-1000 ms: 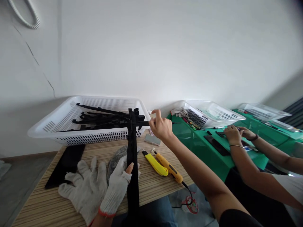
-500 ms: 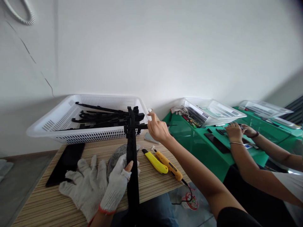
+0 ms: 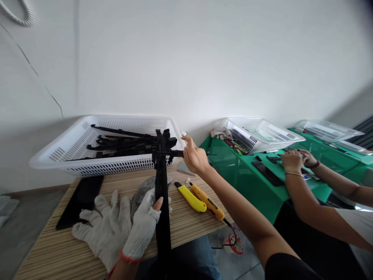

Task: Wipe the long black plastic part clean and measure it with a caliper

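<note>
My left hand point(image 3: 142, 227), in a white knit glove with the thumb tip bare, grips a long black plastic part point(image 3: 161, 202) that stands up from my lap over the table edge. My right hand point(image 3: 194, 157) is bare and pinches a thin black rod point(image 3: 175, 153) that crosses the top of that part. Behind it a white perforated basket point(image 3: 58, 153) holds several more long black parts point(image 3: 122, 142).
On the striped wooden table point(image 3: 186, 221) lie a spare white glove point(image 3: 101, 229), a black flat panel point(image 3: 80, 200), a grey stone point(image 3: 142, 190), a yellow utility knife point(image 3: 190, 198) and an orange corded tool point(image 3: 208, 204). To the right, another person's hands point(image 3: 293, 161) work at a green table point(image 3: 247, 175) with white baskets point(image 3: 262, 136).
The view has shifted slightly. My right hand has edged a little left along the rod. My left hand keeps its grip on the upright black part.
</note>
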Available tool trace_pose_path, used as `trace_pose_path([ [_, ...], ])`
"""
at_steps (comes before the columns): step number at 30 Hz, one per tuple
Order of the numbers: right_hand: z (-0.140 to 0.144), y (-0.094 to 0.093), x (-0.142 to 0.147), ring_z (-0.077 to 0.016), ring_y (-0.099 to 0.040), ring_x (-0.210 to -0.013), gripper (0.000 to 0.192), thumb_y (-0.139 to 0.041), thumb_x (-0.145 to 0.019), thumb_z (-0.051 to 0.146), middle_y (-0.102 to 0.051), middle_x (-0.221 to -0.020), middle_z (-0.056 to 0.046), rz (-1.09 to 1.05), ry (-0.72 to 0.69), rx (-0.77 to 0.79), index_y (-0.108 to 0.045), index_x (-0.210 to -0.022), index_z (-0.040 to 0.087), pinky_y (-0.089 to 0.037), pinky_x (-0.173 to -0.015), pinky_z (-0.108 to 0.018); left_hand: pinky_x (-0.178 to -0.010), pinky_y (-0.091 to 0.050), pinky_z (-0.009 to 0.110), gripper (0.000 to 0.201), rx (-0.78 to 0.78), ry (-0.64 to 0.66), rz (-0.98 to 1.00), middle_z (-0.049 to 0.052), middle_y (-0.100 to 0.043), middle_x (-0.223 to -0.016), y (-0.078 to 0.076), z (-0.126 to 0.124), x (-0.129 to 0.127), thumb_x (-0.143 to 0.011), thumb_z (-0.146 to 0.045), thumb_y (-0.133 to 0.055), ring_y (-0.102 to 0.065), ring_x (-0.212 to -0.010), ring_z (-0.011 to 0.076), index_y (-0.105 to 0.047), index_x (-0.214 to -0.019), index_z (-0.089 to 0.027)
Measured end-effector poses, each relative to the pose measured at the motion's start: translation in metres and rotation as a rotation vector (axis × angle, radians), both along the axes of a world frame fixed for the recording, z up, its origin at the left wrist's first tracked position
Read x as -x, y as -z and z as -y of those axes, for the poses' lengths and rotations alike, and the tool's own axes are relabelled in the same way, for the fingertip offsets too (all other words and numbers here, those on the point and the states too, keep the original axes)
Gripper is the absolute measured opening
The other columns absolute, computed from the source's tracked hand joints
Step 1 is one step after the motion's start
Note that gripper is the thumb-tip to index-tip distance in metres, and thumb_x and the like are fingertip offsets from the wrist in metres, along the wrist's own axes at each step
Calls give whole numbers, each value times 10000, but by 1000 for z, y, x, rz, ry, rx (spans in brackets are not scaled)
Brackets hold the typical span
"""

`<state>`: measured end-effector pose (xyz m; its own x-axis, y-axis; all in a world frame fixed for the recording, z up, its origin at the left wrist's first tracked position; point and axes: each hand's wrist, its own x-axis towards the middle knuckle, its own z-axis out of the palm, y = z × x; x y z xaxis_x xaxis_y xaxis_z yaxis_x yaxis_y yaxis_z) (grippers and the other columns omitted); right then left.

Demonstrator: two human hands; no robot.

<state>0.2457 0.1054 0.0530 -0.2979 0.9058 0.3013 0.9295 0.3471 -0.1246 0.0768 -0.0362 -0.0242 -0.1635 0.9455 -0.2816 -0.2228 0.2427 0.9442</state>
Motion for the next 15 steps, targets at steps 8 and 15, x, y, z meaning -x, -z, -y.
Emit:
trace_pose_path([
  [8, -2, 8, 2, -185, -718, -793, 440, -339, -1101, 307, -788, -966, -104, 31, -93, -22, -478, -1480, 130, -344, -610, -227, -702, -653, 381, 688, 7, -10, 25, 64, -745, -893, 8, -3, 2, -629, -622, -865, -743, -883, 287, -661, -1147, -217],
  [15, -15, 14, -56, -231, -695, -846, 450, -180, -1090, 268, -731, -925, -108, -396, 329, -131, -618, -1146, 180, -404, -677, -269, -623, -629, 353, 628, 9, 10, 15, 38, -735, -843, 9, -5, 3, -636, -593, -859, -738, -768, 254, -667, -1104, -221],
])
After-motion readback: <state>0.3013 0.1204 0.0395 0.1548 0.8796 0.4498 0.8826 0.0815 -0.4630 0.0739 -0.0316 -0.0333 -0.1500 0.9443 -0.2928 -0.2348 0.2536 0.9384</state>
